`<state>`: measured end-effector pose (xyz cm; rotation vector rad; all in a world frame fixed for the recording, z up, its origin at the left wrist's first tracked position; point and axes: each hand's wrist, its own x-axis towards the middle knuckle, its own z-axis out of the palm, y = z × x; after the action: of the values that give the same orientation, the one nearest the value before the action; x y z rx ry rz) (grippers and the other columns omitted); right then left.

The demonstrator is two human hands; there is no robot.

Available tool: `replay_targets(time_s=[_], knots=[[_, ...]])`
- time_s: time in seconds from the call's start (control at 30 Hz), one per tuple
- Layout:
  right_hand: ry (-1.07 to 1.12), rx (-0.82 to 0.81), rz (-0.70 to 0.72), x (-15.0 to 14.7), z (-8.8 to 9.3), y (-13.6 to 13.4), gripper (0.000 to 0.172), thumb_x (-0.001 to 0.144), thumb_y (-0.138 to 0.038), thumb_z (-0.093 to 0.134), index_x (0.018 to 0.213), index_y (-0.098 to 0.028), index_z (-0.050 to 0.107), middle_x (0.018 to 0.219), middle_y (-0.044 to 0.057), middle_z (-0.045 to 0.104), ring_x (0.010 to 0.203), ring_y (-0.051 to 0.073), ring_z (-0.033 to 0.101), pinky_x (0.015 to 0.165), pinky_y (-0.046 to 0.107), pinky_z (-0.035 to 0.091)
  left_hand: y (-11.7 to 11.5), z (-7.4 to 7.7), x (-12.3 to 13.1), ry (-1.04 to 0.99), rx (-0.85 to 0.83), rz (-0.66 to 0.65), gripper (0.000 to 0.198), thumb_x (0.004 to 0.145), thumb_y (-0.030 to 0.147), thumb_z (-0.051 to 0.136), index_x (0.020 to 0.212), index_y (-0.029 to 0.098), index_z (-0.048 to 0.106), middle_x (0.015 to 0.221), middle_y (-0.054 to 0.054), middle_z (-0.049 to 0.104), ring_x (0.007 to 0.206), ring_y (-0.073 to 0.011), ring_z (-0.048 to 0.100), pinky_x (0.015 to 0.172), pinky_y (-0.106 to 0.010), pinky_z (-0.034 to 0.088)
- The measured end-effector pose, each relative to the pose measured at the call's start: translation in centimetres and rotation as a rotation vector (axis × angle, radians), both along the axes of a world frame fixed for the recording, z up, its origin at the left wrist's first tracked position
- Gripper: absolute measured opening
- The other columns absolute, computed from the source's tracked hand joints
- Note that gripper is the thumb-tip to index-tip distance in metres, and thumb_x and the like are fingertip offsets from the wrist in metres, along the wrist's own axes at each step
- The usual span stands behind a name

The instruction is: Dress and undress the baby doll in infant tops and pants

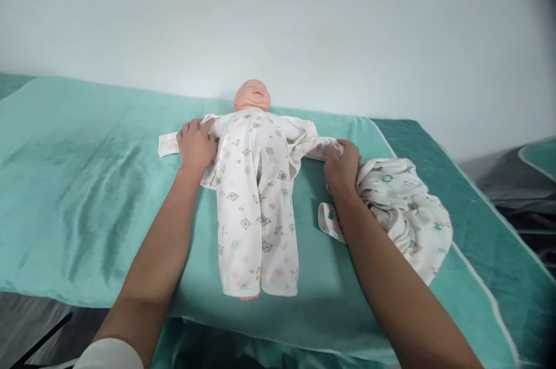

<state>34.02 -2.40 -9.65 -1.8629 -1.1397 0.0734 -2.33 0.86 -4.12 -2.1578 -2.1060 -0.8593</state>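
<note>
A baby doll (pixel 252 97) lies on its back, head toward the wall. White printed trousers (pixel 238 212) lie along its front, and a bit of a foot shows at the hem. A white printed top (pixel 306 132) is under and around them, its sleeves spread to both sides. My left hand (pixel 196 146) is closed around the sleeve on the left, near the doll's arm; the cuff sticks out beyond it. At the other side, my right hand (pixel 343 167) pinches the end of the right sleeve (pixel 324 148). Its fingertips are partly hidden.
Beside my right forearm lies a crumpled white printed cloth garment (pixel 417 218). A shiny green sheet (pixel 108 183) covers the table, with a darker green cover (pixel 478 230) at the right. A pale wall (pixel 278 21) rises behind the table.
</note>
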Motion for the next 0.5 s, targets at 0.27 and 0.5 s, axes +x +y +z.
replay_targets(time_s=[0.27,0.5], knots=[[-0.361,-0.075,0.31,-1.8,0.4,-6.4,0.046,0.089,-0.033,0.054,0.132,-0.018,0.058,0.137,0.019,0.063,0.132,0.036,0.054,0.116,0.06,0.038,-0.2,0.2,-0.7,-0.015,-0.055,0.059,0.055,0.092,0.018,0.04,0.14,0.033,0.065,0.138,-0.01,0.064,0.127,-0.0341,0.054,0.106,-0.055,0.041],[-0.478,-0.207,0.452,-0.8,0.0,-12.6,0.072,0.07,-0.002,0.047,0.138,-0.019,0.057,0.14,0.016,0.063,0.134,0.035,0.056,0.119,0.062,0.039,-0.2,0.2,-0.9,-0.022,-0.056,0.031,0.055,0.092,0.02,0.041,0.14,0.033,0.064,0.133,-0.012,0.066,0.126,-0.0347,0.055,0.108,-0.055,0.041]])
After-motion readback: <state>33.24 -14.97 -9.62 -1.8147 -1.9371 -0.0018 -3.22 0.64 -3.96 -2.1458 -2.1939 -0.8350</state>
